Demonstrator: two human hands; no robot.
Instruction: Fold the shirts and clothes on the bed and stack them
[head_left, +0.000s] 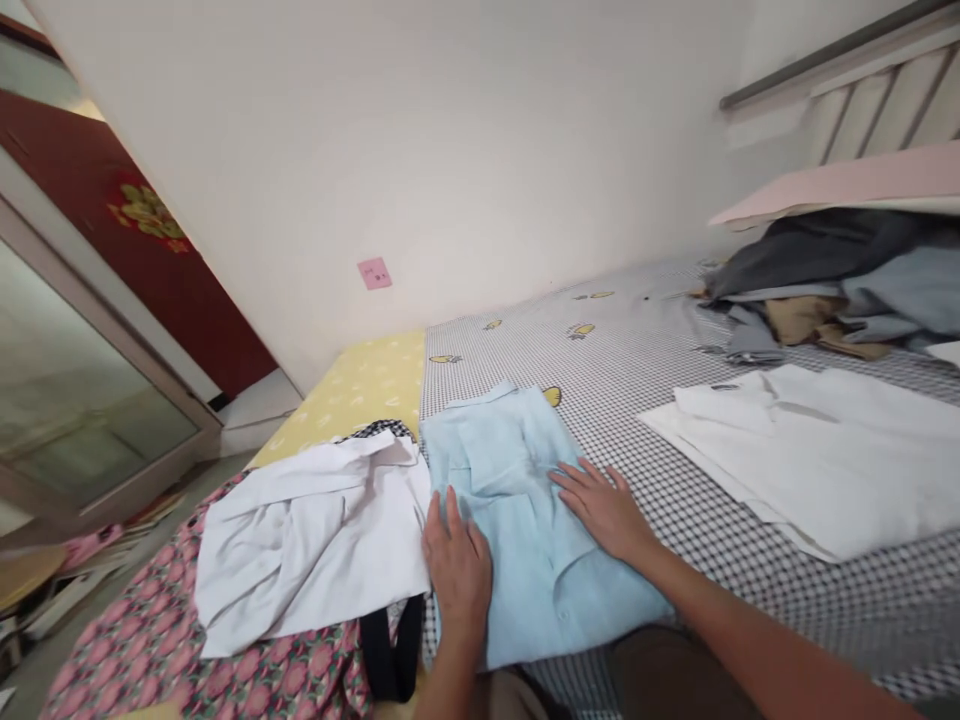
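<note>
A light blue shirt (517,540), folded into a long rectangle, lies on the bed in front of me, a few creases across its middle. My left hand (457,565) rests on its left edge, fingers stretched out and pointing away from me. On the right edge lies my right hand (604,505), its fingers spread flat on the cloth. Neither hand grips anything. Just left of the blue shirt is a crumpled white garment (315,535). Further right, a white shirt (817,450) lies folded, its collar showing.
A checked sheet (525,345) covers the bed, with a yellow strip (375,375) at its left. Dark and grey clothes (817,260) are heaped at the back right. Pink flowered fabric (142,640) and a black strap (394,650) lie front left. A wall (525,150) stands behind.
</note>
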